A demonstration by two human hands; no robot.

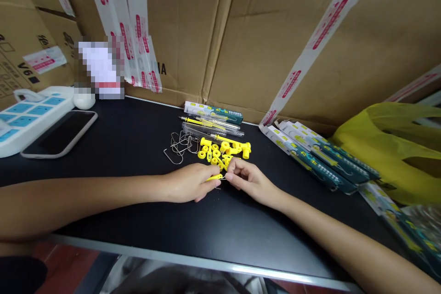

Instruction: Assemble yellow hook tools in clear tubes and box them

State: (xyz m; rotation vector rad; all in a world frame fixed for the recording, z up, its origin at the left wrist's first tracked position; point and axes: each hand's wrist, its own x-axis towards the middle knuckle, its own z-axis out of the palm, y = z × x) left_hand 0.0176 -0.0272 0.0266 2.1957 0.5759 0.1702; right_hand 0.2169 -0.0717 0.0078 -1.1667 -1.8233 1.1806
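The left hand's fingers (211, 184) close round a yellow piece (215, 177), perhaps to steady it over the table (138, 220), while the right fingers (234, 178) pinch its thin wire

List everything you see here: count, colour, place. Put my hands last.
Table: one, black, under everything
Cardboard: several, brown, behind and left
Tape: several strips, white and red, on cardboard
Power strip: one, white and blue, far left
Ball: one, white, beside strip
Phone: one, dark, left
Blurred patch: one, whitish, back left
Cartons: several, white and teal, back centre and right
Tubes: several, clear, centre
Hooks: several, silver, centre
Yellow parts: over ten, pile, centre
Bag: one, yellow, right
Floor: red, below
Left hand: one, holding yellow piece
Right hand: one, fingertips at thin wire
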